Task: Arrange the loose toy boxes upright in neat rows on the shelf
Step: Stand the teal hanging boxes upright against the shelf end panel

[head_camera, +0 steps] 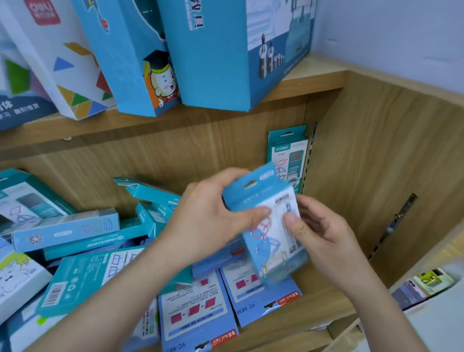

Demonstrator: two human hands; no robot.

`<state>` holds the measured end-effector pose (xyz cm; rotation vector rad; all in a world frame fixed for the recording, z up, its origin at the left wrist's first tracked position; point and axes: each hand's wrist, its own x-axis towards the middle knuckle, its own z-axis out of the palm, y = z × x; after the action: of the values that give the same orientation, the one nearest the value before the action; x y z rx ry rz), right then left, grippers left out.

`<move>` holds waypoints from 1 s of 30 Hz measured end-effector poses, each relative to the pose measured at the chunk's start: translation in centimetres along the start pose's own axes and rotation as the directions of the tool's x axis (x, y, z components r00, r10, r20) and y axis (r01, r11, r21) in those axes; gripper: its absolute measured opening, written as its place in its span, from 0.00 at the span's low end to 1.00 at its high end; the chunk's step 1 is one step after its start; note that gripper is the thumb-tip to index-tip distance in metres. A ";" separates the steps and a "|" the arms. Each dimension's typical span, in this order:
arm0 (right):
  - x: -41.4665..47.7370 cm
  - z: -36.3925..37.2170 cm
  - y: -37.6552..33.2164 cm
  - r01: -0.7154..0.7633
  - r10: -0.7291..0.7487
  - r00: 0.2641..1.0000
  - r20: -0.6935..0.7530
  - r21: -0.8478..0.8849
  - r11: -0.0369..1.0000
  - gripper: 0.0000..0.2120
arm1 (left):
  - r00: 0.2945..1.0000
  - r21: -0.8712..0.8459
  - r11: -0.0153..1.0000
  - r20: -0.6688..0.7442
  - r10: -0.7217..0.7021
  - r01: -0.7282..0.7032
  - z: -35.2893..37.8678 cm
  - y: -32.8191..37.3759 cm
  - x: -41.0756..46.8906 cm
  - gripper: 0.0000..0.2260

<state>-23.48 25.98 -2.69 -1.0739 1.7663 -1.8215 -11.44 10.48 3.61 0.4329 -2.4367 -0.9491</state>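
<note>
Over the right end of the lower shelf [324, 300], I'm holding one teal toy box [266, 224] between both hands. It's tilted, hang tab pointing up and away, and it isn't set down yet. My left hand [211, 217] is wrapping the tab end with the thumb lying across the face. My right hand [321, 231] is pinching the right edge, thumb on the front. Just behind it, a single matching box [287, 154] is standing upright in the back corner against the wooden side panel [383, 168], so I'm judging the row barely begun. Under my hands, the blue YC-8834 packs [192, 314] are lying flat, face up. Off to the left, the heap of teal boxes [79, 231] is sprawling every which way, some flat, some on edge, overlapping. Nearly all of it is waiting to be stood up. Overhead, big blue boxes [216, 56] are leaning on the upper shelf.
</note>
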 end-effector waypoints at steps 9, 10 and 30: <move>0.9 -1.3 2.0 0.014 -0.081 0.992 -0.101 -0.540 0.842 0.22 | 0.993 0.364 0.930 -0.118 -0.017 0.059 -0.6 -0.3 6.7 0.23; 1.7 -1.4 2.0 0.020 -0.092 0.991 -0.096 -0.577 0.817 0.23 | 0.995 0.394 0.917 -0.090 -0.033 0.066 -0.2 -0.7 7.2 0.23; 12.5 -2.6 1.2 0.057 -0.076 0.997 0.024 -0.884 0.465 0.30 | 0.982 0.857 0.507 -0.005 0.188 -0.093 4.4 -4.6 9.2 0.25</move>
<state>-33.61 18.45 -0.45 -1.4570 2.8181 -0.7918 -20.96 5.53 0.55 0.5607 -2.6321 0.4546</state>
